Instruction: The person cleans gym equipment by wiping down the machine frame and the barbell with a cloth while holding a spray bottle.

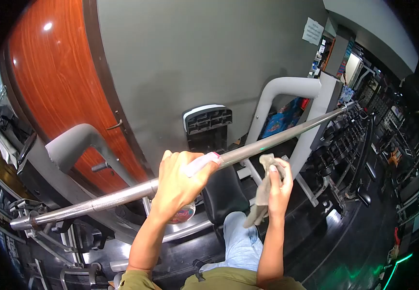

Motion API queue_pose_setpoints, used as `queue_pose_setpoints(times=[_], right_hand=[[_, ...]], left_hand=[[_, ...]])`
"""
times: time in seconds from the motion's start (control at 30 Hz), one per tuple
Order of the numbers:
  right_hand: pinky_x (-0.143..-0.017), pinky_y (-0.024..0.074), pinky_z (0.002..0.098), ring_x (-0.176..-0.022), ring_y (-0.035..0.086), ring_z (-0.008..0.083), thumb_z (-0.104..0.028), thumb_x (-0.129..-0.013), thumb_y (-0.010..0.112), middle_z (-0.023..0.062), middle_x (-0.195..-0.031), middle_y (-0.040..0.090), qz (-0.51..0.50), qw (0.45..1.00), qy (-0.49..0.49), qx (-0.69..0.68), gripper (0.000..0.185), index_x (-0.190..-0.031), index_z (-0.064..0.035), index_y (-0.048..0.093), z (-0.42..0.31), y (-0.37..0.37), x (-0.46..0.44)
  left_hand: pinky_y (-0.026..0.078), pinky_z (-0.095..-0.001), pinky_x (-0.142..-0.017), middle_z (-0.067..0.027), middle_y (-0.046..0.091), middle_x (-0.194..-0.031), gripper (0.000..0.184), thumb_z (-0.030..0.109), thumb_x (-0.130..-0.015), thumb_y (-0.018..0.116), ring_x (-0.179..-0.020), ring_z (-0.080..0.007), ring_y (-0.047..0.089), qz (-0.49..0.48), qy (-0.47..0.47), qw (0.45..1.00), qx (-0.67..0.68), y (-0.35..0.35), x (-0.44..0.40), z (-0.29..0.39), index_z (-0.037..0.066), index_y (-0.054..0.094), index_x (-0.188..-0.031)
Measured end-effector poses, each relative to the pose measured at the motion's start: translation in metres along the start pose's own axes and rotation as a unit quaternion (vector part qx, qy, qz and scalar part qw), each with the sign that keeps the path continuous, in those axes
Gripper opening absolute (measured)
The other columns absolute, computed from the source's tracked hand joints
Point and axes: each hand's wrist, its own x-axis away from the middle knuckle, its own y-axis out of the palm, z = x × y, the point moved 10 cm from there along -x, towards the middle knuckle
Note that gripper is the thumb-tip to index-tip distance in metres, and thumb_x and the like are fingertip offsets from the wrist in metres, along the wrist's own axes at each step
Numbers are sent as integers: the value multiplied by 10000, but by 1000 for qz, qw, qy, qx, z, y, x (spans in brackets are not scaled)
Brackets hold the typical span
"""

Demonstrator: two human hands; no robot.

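Note:
My left hand [180,179] is closed around a spray bottle in front of the long metal bar. The bottle's white and pink spray head [202,164] shows by my fingers, and its clear lower end with a reddish label [184,213] sticks out below the hand. Most of the bottle's middle is hidden by the hand. To the right, just below the metal bar [277,139], my right hand [279,188] pinches a grey-beige cloth [262,195], which hangs down over my leg. The bar runs across the view, rising from lower left to upper right.
Grey machine frames [86,137] stand left and right of the bar. A black padded seat [224,195] lies beneath it. Behind are a grey wall [195,53] and a brown wooden door [50,82]. Dumbbell racks [342,140] stand at the right.

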Motion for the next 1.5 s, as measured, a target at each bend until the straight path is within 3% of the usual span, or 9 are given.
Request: queue_pose_setpoints(times=[0.13, 0.23, 0.47, 0.77, 1.0, 1.17, 1.37, 1.43, 1.5], right_hand=[[-896, 523, 344, -1031, 662, 230, -103, -935, 659, 103, -1089, 665, -56, 976, -149, 147, 186, -1107, -47, 701, -57, 54, -17], [-797, 557, 392, -921, 692, 306, -75, -848, 703, 76, -1090, 663, -146, 931, -201, 266, 223, -1071, -80, 710, -72, 108, -9], [-761, 577, 401, -861, 697, 287, -119, -822, 699, 32, -1052, 671, -361, 859, -265, 248, 260, -1079, -153, 725, -89, 141, -7], [-735, 553, 370, -810, 702, 271, -178, -856, 682, 68, -930, 710, -262, 870, -186, 374, 166, -974, -108, 777, -64, 84, -73], [-800, 582, 364, -915, 711, 262, 6, -705, 730, 82, -1063, 703, -255, 909, -274, 183, 378, -1049, -142, 781, -75, 118, 21], [-810, 574, 364, -961, 686, 260, 52, -645, 746, 70, -1103, 672, -47, 894, -371, 247, 462, -1040, -185, 791, -37, 55, 8], [-900, 477, 391, -1007, 582, 279, 21, -799, 725, 126, -1062, 561, 170, 942, -223, 182, 325, -1114, -59, 727, -5, 31, 2], [-909, 443, 428, -1014, 532, 293, -117, -855, 729, 122, -1027, 508, 169, 958, -192, 133, 250, -1082, -15, 707, 7, 49, 20], [-869, 452, 396, -969, 540, 276, -6, -737, 742, 114, -995, 508, 129, 957, -217, 140, 326, -1062, -32, 726, -4, 75, 47]], left_hand=[[425, -382, -618, -145, 608, -592, 434, 403, -872, 590, -596, -306, 591, -95, -137, 960, 223, 12, -2, -31, 17, 682, -697], [416, -301, -662, -92, 652, -729, 402, 370, -891, 565, -701, -153, 575, -146, -151, 932, 295, 21, 3, -38, -5, 667, -789], [466, -343, -640, -124, 659, -734, 367, 276, -914, 512, -640, -235, 610, -4, 9, 931, 364, 0, 4, -42, -64, 651, -913], [460, -344, -670, -120, 659, -740, 412, 319, -915, 512, -669, -256, 599, -31, -15, 917, 398, 10, 4, -48, -64, 663, -934], [434, -353, -644, -125, 649, -740, 418, 378, -895, 536, -653, -250, 580, -58, -54, 912, 402, 9, 7, -41, -17, 663, -840], [432, -353, -672, -131, 653, -756, 421, 376, -871, 552, -692, -252, 589, -74, -30, 939, 336, 5, 7, -39, -23, 661, -792], [427, -366, -676, -135, 654, -749, 405, 364, -855, 568, -711, -271, 587, -62, -13, 945, 319, 4, 5, -33, -19, 663, -763], [442, -383, -668, -142, 662, -755, 378, 343, -860, 575, -710, -304, 603, -68, -7, 946, 316, 3, 4, -33, -15, 657, -769], [444, -389, -673, -139, 663, -752, 364, 329, -857, 583, -711, -311, 600, -75, -9, 940, 332, 6, 4, -36, -15, 659, -765]])
